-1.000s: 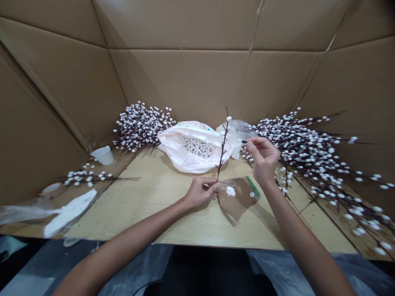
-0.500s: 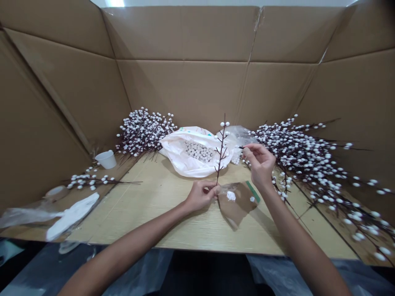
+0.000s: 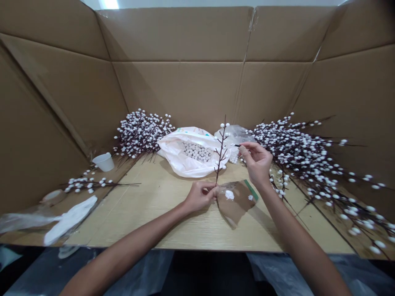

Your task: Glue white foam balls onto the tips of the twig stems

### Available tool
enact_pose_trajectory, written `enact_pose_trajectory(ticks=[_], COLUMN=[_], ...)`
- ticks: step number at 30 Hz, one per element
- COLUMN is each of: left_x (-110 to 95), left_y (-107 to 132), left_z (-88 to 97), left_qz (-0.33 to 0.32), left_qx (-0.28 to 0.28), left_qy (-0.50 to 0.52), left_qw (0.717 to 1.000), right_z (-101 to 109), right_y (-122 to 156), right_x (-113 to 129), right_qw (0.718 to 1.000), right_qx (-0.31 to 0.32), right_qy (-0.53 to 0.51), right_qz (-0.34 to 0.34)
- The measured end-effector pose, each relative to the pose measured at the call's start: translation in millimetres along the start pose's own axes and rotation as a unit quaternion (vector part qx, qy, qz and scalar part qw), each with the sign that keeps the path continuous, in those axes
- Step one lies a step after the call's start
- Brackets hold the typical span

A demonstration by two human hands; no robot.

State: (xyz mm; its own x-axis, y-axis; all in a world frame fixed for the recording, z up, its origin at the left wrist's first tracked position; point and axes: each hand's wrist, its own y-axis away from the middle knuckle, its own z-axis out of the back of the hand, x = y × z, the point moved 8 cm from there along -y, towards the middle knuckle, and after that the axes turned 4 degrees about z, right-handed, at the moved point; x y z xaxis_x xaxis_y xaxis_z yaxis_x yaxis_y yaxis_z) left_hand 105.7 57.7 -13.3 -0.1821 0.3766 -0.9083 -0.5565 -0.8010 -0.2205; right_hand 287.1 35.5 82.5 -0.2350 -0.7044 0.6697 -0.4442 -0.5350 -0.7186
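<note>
Cardboard walls [image 3: 179,94] box in a wood-grain desk [image 3: 138,213]. Head view: left hand [image 3: 200,196] near the front middle, fingers curled shut around the base of an upright beaded twig [image 3: 221,152]. Right hand [image 3: 257,162] is raised beside it, thumb and fingertips pinched on a thin dark stem [image 3: 237,145]. Clear zip bag [image 3: 236,203] lies flat under the hands. White bag [image 3: 174,150] of white beads [image 3: 197,151] sits at the back edge, beaded branches [image 3: 296,152] at the right, more branches [image 3: 142,133] and a cup [image 3: 104,162] back left.
</note>
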Motion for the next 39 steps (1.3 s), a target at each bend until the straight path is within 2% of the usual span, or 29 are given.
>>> enact_pose_trajectory(ticks=[10,15,24,27,30,35,39], left_x=[-3,1,3,3,0,0,3], left_y=[0,-2,-3,-3,-4,-6,-7], left_z=[-0.3,1.0,1.6,3.2,4.2,3.5,2.9], left_qz=[-0.009,-0.010,-0.012,-0.020,-0.025,-0.012,-0.019], left_qx=[0.003,-0.003,-0.001,-0.002,-0.006,-0.010,-0.012], left_qy=[-0.006,-0.002,0.011,-0.001,-0.014,0.014,0.022], left_qw=[1.000,1.000,1.000,1.000,1.000,1.000,1.000], right_z=[2,3,22,31,43,75,94], right_y=[-1,-2,-1,10,26,60,84], right_x=[-3,-9,-25,-29,-29,-31,-37], right_qw=[1.000,0.999,0.998,0.997,0.989,0.960,0.940], right_qx=[-0.012,-0.015,-0.029,-0.003,0.053,0.124,0.146], right_qy=[-0.026,-0.045,-0.017,0.026,0.073,0.167,0.225], right_qz=[-0.006,-0.022,-0.052,-0.077,-0.117,-0.185,-0.212])
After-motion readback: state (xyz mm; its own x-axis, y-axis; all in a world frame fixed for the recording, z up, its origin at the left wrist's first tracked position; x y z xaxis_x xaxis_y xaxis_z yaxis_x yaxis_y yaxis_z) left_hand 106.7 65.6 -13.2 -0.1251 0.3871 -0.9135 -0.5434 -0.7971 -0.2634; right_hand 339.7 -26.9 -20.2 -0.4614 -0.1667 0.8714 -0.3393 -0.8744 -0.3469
